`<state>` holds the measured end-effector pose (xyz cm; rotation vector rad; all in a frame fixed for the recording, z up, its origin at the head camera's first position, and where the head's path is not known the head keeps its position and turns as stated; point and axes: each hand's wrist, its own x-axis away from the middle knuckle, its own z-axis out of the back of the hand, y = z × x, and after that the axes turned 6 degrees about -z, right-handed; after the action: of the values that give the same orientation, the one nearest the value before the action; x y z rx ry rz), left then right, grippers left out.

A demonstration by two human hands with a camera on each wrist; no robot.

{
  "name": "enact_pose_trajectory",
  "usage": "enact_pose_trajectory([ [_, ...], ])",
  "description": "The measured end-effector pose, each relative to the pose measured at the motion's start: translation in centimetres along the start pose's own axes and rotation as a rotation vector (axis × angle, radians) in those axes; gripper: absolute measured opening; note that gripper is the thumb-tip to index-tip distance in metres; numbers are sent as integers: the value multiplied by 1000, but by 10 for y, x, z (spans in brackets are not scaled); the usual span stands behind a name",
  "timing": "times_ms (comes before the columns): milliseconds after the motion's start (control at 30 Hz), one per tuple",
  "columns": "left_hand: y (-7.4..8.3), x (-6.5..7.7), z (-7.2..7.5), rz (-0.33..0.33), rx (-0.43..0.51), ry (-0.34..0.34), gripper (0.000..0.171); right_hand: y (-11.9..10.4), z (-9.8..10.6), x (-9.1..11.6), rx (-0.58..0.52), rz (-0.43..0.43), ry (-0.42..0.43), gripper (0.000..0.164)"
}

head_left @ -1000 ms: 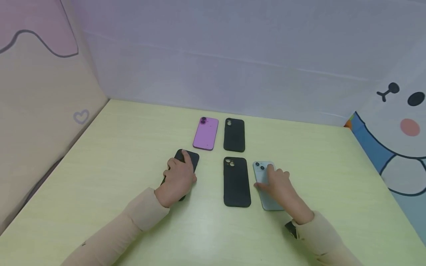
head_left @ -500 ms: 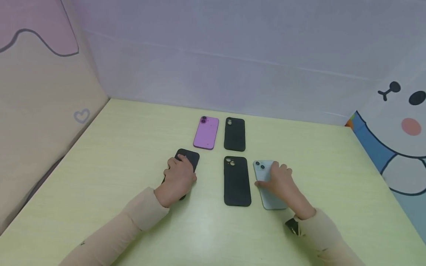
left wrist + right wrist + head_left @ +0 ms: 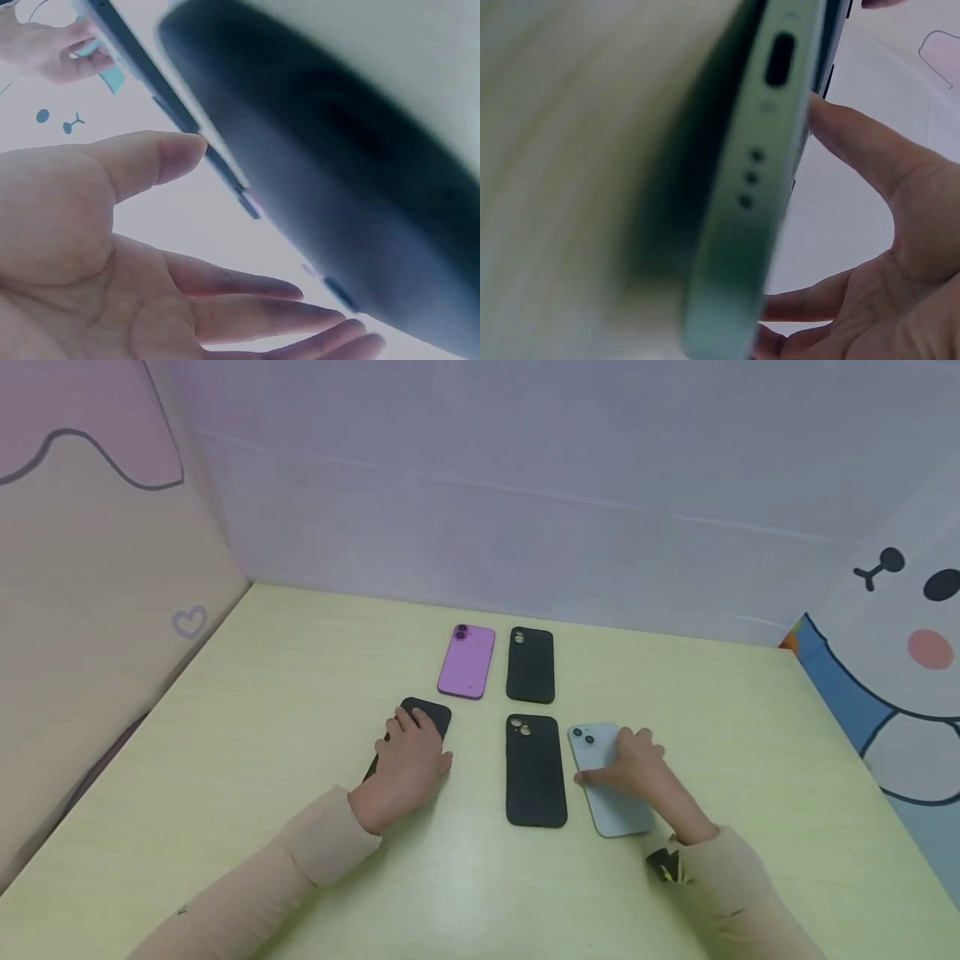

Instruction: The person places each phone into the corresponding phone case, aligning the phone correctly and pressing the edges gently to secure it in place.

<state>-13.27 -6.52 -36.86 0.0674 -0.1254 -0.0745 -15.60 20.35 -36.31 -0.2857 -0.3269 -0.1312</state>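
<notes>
My left hand (image 3: 405, 768) lies over a black phone (image 3: 435, 714), its fingers fairly straight across the upper back. In the left wrist view, the thumb stands apart from the phone's blurred dark edge (image 3: 322, 135); whether the fingertips touch it cannot be told. My right hand (image 3: 637, 768) grips a light blue phone (image 3: 618, 810) lying back up, thumb at its left edge and fingers over the right. The phone's bottom edge (image 3: 735, 255), with its port, shows close up in the right wrist view. Between the hands lies a black phone case (image 3: 536, 777) with a camera cutout.
Farther back, a purple phone (image 3: 467, 662) lies beside a second black phone case (image 3: 531, 666). All lie on a pale yellow table (image 3: 465, 893). A lilac wall (image 3: 487, 493) stands behind, with printed panels at both sides.
My left fingers have shifted and spread over the black phone. The right index finger has moved from the light blue phone's back toward its right side, and that phone has turned slightly.
</notes>
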Motion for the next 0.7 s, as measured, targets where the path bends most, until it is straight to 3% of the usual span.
enact_pose_trajectory([
  [267, 19, 4, 9, -118, -25, 33, 70, 1, 0, 0, -32, 25, 3, 85],
  [467, 32, 4, 12, -168, -10, 30, 67, 7, 6, -2, -19, 72, -14, 70],
  [700, 50, 3, 12, -187, 88, -16, 61, 22, 13, -6, -174, 87, -46, 49],
])
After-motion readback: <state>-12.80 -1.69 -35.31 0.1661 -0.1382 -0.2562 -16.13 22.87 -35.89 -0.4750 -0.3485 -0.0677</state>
